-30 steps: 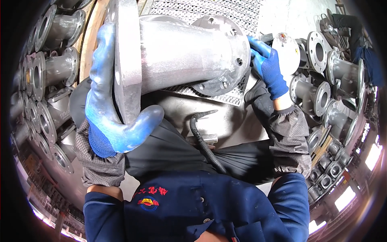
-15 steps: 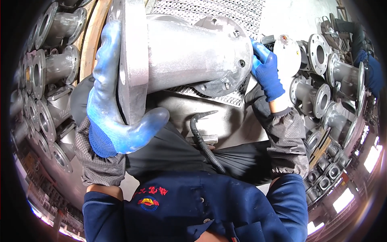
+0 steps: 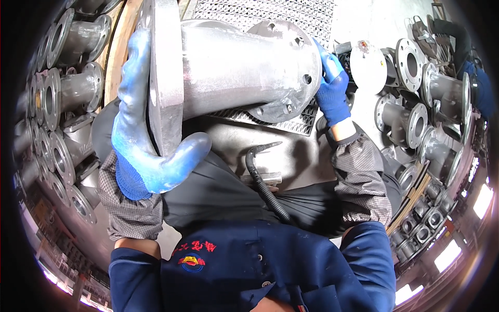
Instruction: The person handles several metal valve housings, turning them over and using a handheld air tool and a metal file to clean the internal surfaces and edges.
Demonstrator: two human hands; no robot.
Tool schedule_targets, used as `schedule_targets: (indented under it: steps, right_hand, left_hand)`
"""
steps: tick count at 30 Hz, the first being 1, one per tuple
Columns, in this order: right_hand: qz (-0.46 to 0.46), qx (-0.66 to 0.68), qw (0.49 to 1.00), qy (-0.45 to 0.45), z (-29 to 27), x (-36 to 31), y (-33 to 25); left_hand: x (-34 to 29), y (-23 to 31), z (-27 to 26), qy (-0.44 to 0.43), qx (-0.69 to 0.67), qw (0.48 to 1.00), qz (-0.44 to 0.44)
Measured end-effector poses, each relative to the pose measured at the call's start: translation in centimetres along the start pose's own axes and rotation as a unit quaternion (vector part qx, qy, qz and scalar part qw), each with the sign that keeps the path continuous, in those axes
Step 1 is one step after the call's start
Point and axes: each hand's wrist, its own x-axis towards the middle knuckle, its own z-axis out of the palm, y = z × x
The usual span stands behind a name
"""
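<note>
- Flanged pipe fitting (image 3: 223,67): a grey metal piece lying across the upper middle of the frame, its large flange (image 3: 166,78) toward the left and its smaller, bolt-holed flange (image 3: 299,54) toward the right.
- Left hand (image 3: 140,130): blue-gloved, left of centre; its fingers lie stretched along the large flange's outer face, the thumb spread to the other side, the rim held between.
- Right hand (image 3: 331,86): blue-gloved, upper right of centre, its fingers against the smaller flange's edge; the tips are partly hidden, so I cannot tell whether they pinch it.
- Patterned metal panel (image 3: 265,11): at the top, showing again below the fitting.
- White disc (image 3: 368,67): right of the right hand, apart from it.
- Dark ribbed hose (image 3: 266,193): below centre.
- More flanged pipes (image 3: 75,88): along the left and right edges.
</note>
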Motion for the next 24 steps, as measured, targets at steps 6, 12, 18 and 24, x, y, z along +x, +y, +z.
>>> schedule_targets:
  steps: [6, 12, 18, 24]
  right_hand:
    - [-0.014, 0.028, 0.999, 0.043, 1.5, -0.5, 0.3]
    - [0.004, 0.035, 0.997, -0.062, 0.2, 1.5, 1.7]
    - [0.03, 0.049, 0.998, 0.005, 0.4, 0.5, 1.2]
    - [0.377, 0.343, 0.86, 0.011, -2.9, 1.0, 0.3]
  left_hand:
    - [-0.1, -0.2, -0.2, 0.003, 0.007, 1.0, 0.002]
    - [0.1, -0.2, 0.0, 0.008, -0.01, 1.0, -0.001]
    - [0.0, -0.1, 0.0, 0.018, -0.004, 1.0, 0.002]
    - [0.1, -0.4, -0.1, 0.002, -0.013, 0.999, 0.03]
